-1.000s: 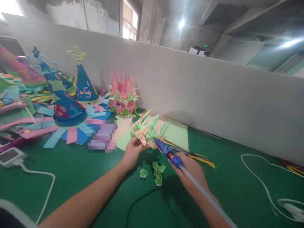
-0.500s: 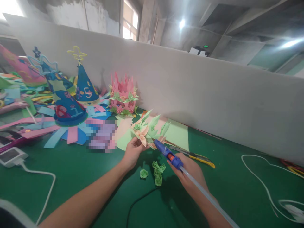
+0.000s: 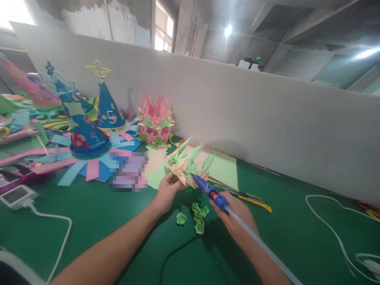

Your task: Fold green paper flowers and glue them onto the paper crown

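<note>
- Here's the left hand (image 3: 168, 192), thumb and fingers pinched on the lower edge of a spray of folded pale-green and peach paper leaves and petals (image 3: 190, 161), held up above the green tabletop (image 3: 282, 233).
- The right hand (image 3: 236, 211) is wrapped round a blue plastic glue gun (image 3: 206, 189), the palm covering its handle.
- And the nozzle is right in at the base of the leaves; touching or just short, I can't tell.
- Out the back of the gun runs a long translucent glue stick (image 3: 261, 243), slanting down toward the wearer.
- Below, between the arms, one green folded-paper rose (image 3: 181, 218) sits near a cluster of matching green paper roses (image 3: 200, 217), a thin black cable (image 3: 173, 254) curving below them.
- Beyond the right hand lies a slim grey-and-yellow tool (image 3: 255, 201), near a pale-green paper sheet (image 3: 228, 168).
- Farther off, a tiered pink-and-green folded-paper crown (image 3: 156, 118) stands by a pale grey partition (image 3: 252, 111).
- Away left, a blue cone-shaped hat (image 3: 84, 132) rises among pink and blue strips (image 3: 92, 170).
</note>
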Available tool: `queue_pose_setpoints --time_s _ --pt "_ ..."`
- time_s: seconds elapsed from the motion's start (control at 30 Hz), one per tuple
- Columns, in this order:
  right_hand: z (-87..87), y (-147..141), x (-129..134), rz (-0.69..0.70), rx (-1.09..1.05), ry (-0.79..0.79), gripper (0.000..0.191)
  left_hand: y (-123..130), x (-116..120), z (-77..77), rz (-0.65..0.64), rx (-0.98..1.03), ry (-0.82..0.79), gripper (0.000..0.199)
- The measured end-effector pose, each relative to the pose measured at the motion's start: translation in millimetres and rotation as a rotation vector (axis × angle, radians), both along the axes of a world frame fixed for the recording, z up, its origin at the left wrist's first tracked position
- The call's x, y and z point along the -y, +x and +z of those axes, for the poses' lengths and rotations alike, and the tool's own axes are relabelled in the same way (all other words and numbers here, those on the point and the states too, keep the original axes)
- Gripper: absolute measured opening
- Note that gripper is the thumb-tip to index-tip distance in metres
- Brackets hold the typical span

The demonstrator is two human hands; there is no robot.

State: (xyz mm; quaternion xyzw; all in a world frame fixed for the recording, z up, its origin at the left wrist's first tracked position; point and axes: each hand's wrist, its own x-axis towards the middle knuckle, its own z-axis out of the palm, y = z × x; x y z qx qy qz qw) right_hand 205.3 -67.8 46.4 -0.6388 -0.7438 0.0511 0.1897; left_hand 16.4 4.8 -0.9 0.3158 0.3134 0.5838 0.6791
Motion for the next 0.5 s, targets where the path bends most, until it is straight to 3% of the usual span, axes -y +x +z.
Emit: queue_pose_setpoints --time_s 0.33,0.5 --pt "-1.9 1.1 -0.4 -0.012 0.003 0.027 0.021 -1.1 -1.2 -2.9 -0.040 0.064 0.011 0.027" --pt "-2.2 1.2 -0.3 0.013 -0.003 0.037 0.025 -0.7 -2.5 -4.1 0.042 -0.040 -0.019 0.028"
